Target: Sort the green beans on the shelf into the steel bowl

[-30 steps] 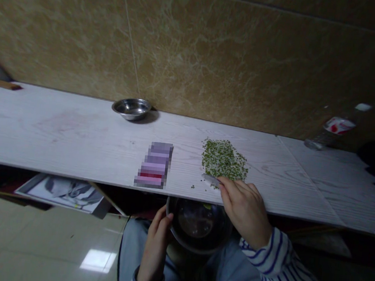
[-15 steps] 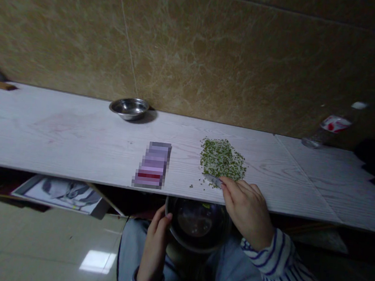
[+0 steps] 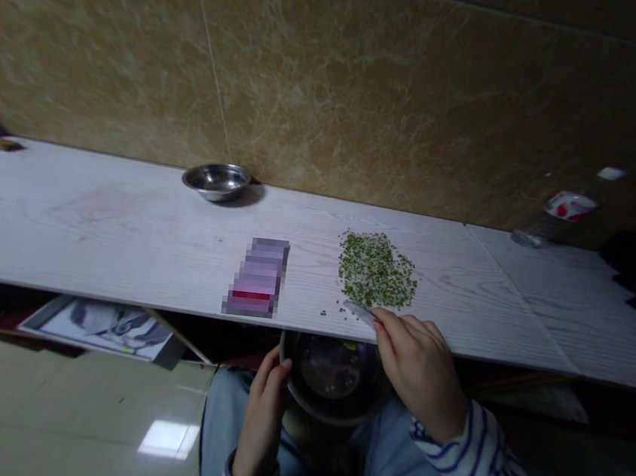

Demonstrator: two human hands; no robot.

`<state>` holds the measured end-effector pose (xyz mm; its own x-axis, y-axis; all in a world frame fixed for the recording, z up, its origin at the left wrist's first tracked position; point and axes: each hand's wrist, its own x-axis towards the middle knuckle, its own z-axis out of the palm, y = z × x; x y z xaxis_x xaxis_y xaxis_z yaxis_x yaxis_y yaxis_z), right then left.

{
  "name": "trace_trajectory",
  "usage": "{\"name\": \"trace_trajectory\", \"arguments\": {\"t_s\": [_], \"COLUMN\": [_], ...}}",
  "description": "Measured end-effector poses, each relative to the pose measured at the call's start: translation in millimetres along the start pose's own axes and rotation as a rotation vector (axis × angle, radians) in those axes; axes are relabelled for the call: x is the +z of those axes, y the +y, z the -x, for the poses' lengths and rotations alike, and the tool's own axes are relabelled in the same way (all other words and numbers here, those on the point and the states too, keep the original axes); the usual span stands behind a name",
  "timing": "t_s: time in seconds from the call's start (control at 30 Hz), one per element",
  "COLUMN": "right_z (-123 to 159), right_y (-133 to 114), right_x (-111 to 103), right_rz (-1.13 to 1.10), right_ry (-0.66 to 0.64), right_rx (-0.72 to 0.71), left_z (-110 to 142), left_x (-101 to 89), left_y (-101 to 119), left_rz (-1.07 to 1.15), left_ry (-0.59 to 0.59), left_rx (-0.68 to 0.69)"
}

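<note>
A heap of small green grains lies on the white wooden table. My right hand pinches a small flat silvery scraper at the heap's near edge, close to the table's front edge. Below that edge my left hand grips the rim of a steel bowl held over my lap; a few green grains lie in it and on its far rim.
A second steel bowl stands by the marble wall at the back. A blurred purple flat object lies left of the heap. A plastic bottle lies at far right. A picture board sits under the table.
My right hand with the scraper has drawn slightly toward the table's front edge. A few loose grains sit nearer the edge. The left hand and bowl stay put.
</note>
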<state>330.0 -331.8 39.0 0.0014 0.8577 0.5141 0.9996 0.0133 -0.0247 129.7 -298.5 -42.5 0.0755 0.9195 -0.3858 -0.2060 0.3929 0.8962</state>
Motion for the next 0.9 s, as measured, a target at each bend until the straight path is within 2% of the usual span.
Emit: {"name": "trace_trajectory", "arguments": {"t_s": [0.27, 0.6, 0.77, 0.9], "right_z": [2, -6, -10, -11], "right_y": [0, -3, -2, -6], "right_x": [1, 7, 10, 12], "right_rz": [-0.035, -0.009, -0.013, -0.054], "right_ry": [0.019, -0.001, 0.012, -0.017], "right_rx": [0.014, 0.016, 0.008, 0.013], "left_z": [0, -2, -3, -3], "left_x": [2.0, 1.3, 2.0, 1.6], "left_y": [-3, -4, -5, -4], "left_rz": [0.028, 0.047, 0.091, 0.085], "left_ry": [0.009, 0.014, 0.027, 0.035], "left_rx": [-0.039, 0.02, -0.041, -0.027]}}
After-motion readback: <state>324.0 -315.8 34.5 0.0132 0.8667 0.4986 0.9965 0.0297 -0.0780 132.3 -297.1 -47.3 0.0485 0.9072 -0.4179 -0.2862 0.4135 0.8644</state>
